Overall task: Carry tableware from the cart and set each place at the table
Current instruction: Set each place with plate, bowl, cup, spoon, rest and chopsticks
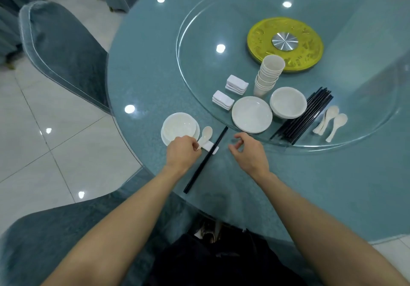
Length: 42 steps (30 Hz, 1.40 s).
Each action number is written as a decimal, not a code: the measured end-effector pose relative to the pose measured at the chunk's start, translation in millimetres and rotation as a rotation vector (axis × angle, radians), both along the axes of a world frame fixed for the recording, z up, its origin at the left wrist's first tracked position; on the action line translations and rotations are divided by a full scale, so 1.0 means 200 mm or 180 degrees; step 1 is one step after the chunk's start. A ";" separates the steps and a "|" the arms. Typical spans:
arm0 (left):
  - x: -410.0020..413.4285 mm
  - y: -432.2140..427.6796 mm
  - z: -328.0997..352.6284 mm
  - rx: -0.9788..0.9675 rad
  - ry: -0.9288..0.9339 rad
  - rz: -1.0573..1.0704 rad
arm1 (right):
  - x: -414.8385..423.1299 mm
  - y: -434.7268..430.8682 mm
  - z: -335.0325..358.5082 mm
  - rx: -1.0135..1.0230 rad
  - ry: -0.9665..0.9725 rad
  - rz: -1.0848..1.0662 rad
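Note:
A white bowl on a plate (179, 128) sits at the near left of the round teal table (142, 81). Beside it a white spoon (205, 135) leans on a small white rest (211, 148), and a pair of black chopsticks (205, 160) lies across that rest. My left hand (183, 153) pinches the spoon's handle end. My right hand (249, 152) hovers just right of the chopsticks, fingers apart and holding nothing. On the glass turntable (199, 41) stand stacked plates (251, 114), stacked bowls (288, 102), a cup stack (269, 74), two piles of rests (236, 84), loose chopsticks (304, 117) and spoons (331, 122).
A yellow disc with a metal hub (285, 43) lies at the turntable's centre. Teal-covered chairs stand to the left (64, 48) and at the near left (55, 241). White tiled floor (44, 141) runs along the left side.

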<state>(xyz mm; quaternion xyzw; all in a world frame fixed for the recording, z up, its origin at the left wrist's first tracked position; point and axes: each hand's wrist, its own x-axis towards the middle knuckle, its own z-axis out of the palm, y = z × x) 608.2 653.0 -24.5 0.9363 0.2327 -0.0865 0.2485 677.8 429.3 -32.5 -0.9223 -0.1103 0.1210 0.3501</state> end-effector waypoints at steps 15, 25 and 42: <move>-0.04 -0.01 -0.08 0.0539 0.0398 -0.0191 | -0.02 -0.04 0.00 -0.0147 0.0011 -0.0019; -0.04 -0.02 -0.05 0.0531 0.0467 -0.0254 | 0.01 -0.04 0.02 -0.0126 -0.0001 -0.0011; 0.62 -0.23 0.34 0.0433 -0.0678 -0.0531 | 0.33 -0.24 0.18 0.0168 -0.0192 -0.0465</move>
